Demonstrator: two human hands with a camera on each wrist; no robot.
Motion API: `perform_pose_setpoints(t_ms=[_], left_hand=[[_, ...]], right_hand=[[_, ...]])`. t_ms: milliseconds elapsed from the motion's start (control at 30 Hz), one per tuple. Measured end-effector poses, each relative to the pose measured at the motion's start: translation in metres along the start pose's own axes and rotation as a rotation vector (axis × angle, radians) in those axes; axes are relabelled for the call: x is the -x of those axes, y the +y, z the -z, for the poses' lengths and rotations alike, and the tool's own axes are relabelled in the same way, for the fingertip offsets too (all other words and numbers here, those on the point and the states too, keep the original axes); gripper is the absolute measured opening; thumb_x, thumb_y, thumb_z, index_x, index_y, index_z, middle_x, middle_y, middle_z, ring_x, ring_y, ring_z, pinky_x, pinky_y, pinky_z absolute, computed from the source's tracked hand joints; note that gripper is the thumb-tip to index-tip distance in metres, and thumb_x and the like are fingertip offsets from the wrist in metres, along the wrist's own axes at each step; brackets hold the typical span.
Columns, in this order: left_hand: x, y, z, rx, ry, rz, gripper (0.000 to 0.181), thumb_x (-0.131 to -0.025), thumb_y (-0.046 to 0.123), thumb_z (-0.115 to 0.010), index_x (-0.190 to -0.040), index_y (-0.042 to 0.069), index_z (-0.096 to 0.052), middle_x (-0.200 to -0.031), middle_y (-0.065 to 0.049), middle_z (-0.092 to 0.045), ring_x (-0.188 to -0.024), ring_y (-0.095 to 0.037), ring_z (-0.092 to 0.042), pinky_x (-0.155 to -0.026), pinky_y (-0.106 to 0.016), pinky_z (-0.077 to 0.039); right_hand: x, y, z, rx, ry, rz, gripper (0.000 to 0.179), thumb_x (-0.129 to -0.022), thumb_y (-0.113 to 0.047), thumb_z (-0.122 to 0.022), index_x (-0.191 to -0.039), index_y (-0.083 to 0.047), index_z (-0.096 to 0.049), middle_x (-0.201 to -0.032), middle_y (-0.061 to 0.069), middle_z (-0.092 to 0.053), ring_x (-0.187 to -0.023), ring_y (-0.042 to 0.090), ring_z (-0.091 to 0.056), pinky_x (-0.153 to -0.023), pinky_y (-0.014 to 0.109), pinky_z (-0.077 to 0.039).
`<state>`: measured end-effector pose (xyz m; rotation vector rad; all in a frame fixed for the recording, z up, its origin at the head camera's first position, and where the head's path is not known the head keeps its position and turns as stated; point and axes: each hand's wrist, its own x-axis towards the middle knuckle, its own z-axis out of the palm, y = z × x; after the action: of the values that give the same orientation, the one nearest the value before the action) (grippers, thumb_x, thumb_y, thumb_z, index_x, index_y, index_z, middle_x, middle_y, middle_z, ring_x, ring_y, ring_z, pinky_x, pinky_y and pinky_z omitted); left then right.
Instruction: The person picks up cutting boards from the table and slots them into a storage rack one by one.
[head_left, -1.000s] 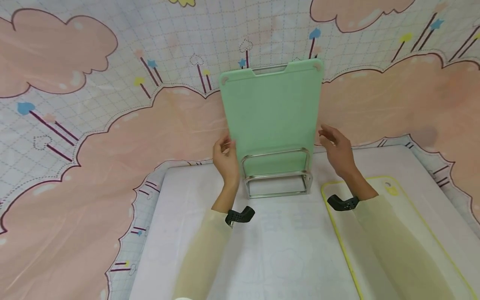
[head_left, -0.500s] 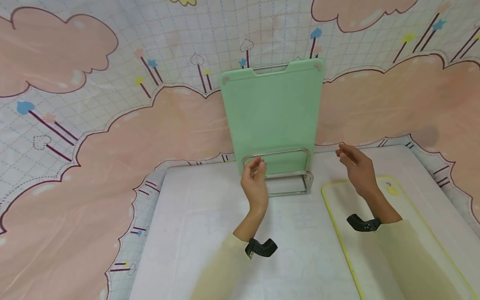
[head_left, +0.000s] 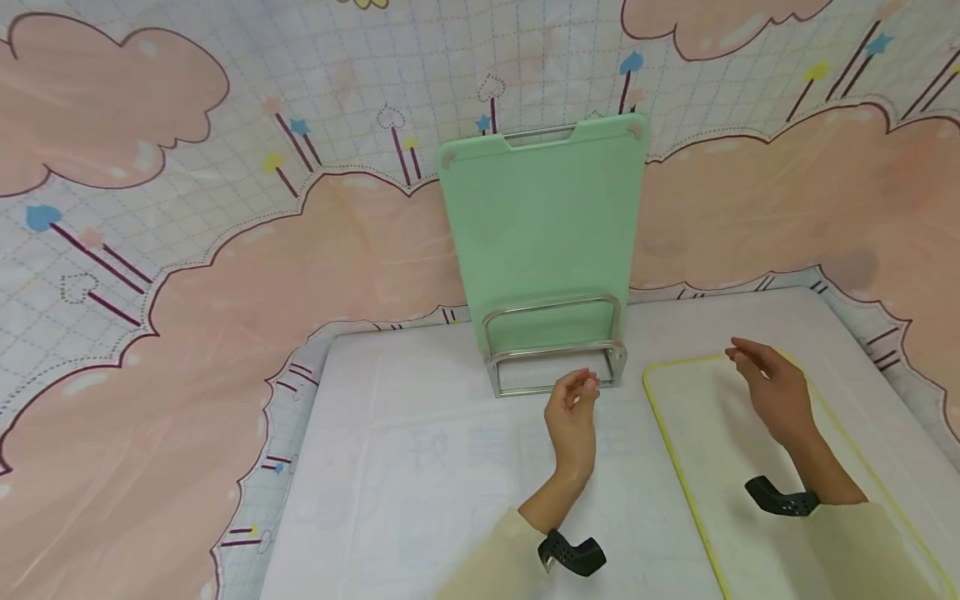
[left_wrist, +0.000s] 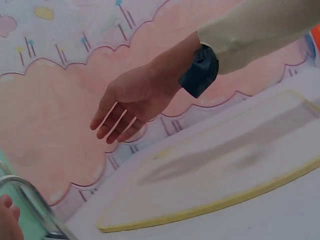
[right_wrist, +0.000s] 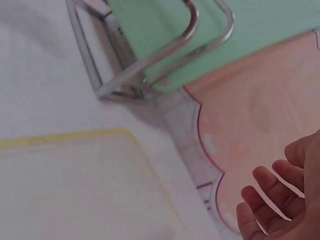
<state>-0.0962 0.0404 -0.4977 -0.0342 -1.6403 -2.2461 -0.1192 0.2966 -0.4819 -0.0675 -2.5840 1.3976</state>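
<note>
A green cutting board point(head_left: 543, 225) stands upright in a metal rack point(head_left: 555, 348) at the back of the table. In front of the rack's lower right part hovers my left hand point(head_left: 573, 425), fingers loosely bent and holding nothing. My right hand point(head_left: 780, 396) is above a second cutting board point(head_left: 705, 467), white with a yellow rim, that lies flat on the right. Nothing is in the right hand; the left wrist view shows its fingers point(left_wrist: 114, 125) spread and relaxed. In the right wrist view, the rack point(right_wrist: 145, 65) and the green board point(right_wrist: 270, 20) appear at the top.
A white-covered table point(head_left: 390, 467) carries these things. Behind it hangs a patterned cloth point(head_left: 360, 242) with pink clouds. Each wrist wears a black camera band, such as the left band point(head_left: 572, 554).
Both hands have moved from beside the green board's edges toward the right and nearer to me. The green board and rack stay where they were.
</note>
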Motion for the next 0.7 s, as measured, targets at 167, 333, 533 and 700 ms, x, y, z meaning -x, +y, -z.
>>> perform_pose_setpoints(t_ms=[167, 333, 533, 700], left_hand=[[0.022, -0.022, -0.009, 0.035, -0.033, 0.087, 0.020, -0.094, 0.002, -0.059, -0.109, -0.012, -0.059, -0.102, -0.026, -0.063, -0.098, -0.038, -0.062, -0.081, -0.032, -0.054], [0.046, -0.036, -0.013, 0.024, -0.090, 0.126, 0.023, -0.093, 0.005, -0.061, -0.110, -0.009, -0.061, -0.104, -0.018, -0.066, -0.097, -0.031, -0.064, -0.081, -0.032, -0.055], [0.073, -0.053, -0.019, -0.004, -0.139, 0.191, 0.025, -0.092, 0.003, -0.059, -0.115, -0.009, -0.061, -0.110, -0.018, -0.065, -0.104, -0.033, -0.062, -0.086, -0.025, -0.051], [0.091, -0.058, -0.024, 0.010, -0.136, 0.312, 0.031, -0.091, 0.004, -0.061, -0.120, -0.007, -0.059, -0.121, -0.020, -0.060, -0.116, -0.036, -0.055, -0.091, -0.026, -0.048]], right_hand=[[0.017, 0.029, 0.013, 0.062, 0.012, -0.021, 0.043, -0.102, -0.028, -0.047, -0.134, 0.000, -0.052, -0.102, -0.032, -0.055, -0.096, -0.021, -0.040, -0.073, 0.006, -0.034], [0.037, 0.054, 0.027, 0.133, 0.022, -0.074, 0.045, -0.102, -0.031, -0.046, -0.135, -0.001, -0.051, -0.099, -0.041, -0.047, -0.097, -0.022, -0.035, -0.074, 0.011, -0.031], [0.057, 0.075, 0.044, 0.209, 0.029, -0.240, 0.052, -0.102, -0.037, -0.041, -0.140, -0.001, -0.045, -0.108, -0.034, -0.050, -0.132, 0.031, -0.038, -0.081, 0.025, -0.035], [0.065, 0.088, 0.054, 0.280, 0.080, -0.394, 0.052, -0.103, -0.033, -0.038, -0.142, 0.001, -0.041, -0.133, 0.021, -0.051, -0.127, 0.048, -0.036, -0.080, 0.038, -0.040]])
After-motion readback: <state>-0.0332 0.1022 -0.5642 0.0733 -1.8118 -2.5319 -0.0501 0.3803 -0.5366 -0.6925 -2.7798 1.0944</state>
